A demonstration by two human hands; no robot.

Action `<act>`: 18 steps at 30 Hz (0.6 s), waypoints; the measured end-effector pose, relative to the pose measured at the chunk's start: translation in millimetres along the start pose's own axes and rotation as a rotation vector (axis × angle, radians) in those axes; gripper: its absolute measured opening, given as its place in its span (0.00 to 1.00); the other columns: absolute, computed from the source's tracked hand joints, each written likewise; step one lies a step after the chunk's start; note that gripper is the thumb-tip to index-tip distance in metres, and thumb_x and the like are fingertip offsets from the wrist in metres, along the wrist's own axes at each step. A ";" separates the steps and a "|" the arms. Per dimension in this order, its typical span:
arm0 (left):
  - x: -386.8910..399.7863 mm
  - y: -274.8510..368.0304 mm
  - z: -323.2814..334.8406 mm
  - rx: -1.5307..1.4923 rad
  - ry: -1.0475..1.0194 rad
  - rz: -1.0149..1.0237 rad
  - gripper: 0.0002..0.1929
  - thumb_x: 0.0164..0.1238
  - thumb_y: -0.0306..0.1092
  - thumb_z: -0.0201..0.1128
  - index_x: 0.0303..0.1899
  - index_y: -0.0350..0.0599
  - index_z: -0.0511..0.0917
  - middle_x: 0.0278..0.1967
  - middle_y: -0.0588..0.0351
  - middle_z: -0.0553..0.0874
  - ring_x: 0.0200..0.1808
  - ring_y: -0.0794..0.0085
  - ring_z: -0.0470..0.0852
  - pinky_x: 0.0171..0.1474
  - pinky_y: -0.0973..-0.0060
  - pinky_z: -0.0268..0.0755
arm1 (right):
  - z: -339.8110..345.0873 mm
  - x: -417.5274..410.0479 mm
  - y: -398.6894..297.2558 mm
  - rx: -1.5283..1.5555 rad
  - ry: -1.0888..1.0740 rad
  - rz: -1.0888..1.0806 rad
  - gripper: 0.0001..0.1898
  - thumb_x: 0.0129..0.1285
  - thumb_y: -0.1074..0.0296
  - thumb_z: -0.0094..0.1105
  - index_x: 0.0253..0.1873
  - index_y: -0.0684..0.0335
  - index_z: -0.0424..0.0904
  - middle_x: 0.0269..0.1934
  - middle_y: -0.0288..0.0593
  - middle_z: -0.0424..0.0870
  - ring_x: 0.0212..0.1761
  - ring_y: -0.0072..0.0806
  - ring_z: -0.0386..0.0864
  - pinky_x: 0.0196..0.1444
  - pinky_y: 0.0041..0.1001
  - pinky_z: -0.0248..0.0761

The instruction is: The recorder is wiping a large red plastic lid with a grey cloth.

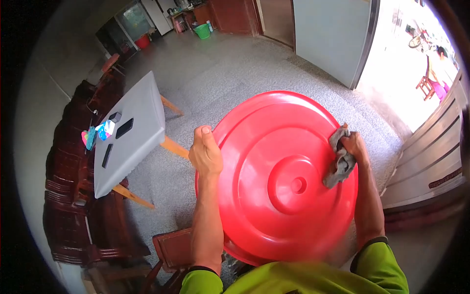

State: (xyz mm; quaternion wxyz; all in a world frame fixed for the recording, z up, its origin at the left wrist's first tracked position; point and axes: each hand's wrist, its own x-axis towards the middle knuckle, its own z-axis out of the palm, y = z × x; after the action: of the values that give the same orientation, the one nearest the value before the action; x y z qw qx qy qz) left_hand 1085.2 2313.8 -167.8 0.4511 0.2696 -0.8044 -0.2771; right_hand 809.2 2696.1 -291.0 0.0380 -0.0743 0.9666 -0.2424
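Observation:
A large round red plastic lid [257, 205] with raised rings and a small central dimple is held up in front of me, close to my body. My left hand [206, 150] grips its left rim, thumb up, with the fingers partly hidden. At the upper right rim, my right hand [354, 145] clutches a crumpled grey cloth [339, 167], which hangs down over the lid's surface.
At left a covered table [141, 106] holds a black smartphone [124, 128], a remote control [107, 156] and a small dark box [115, 117]. Beyond it stands a dark wooden sofa [66, 183]. A wooden chair [172, 248] is near my left forearm. A person [442, 70] sits outside the doorway.

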 end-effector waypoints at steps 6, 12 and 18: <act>3.4 9.0 3.3 -0.030 -0.057 -0.020 0.29 0.83 0.57 0.41 0.50 0.39 0.81 0.41 0.37 0.89 0.45 0.42 0.87 0.49 0.53 0.76 | -34.3 -7.6 -152.7 0.152 0.079 -0.158 0.25 0.59 0.59 0.63 0.59 0.66 0.82 0.54 0.66 0.84 0.54 0.59 0.85 0.56 0.46 0.79; 3.9 16.3 4.1 0.068 -0.187 -0.114 0.32 0.82 0.61 0.37 0.54 0.39 0.78 0.47 0.35 0.87 0.51 0.39 0.83 0.54 0.51 0.73 | 29.4 -147.0 -269.1 0.287 0.037 -0.665 0.33 0.54 0.58 0.72 0.64 0.58 0.70 0.68 0.74 0.64 0.58 0.63 0.80 0.55 0.52 0.79; -8.0 -41.5 -5.7 0.080 -0.191 -0.176 0.35 0.81 0.65 0.37 0.54 0.37 0.77 0.50 0.30 0.84 0.55 0.33 0.80 0.57 0.48 0.70 | 62.2 -240.1 -225.9 0.293 -0.345 -1.085 0.29 0.52 0.63 0.73 0.60 0.55 0.75 0.57 0.57 0.74 0.57 0.55 0.80 0.53 0.48 0.80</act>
State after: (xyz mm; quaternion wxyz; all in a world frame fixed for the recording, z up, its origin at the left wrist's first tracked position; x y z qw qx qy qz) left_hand 1101.3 2289.0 -198.6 0.3353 0.3293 -0.8274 -0.3075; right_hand 1081.0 2509.4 -229.6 0.0751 -0.5908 0.7266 -0.3425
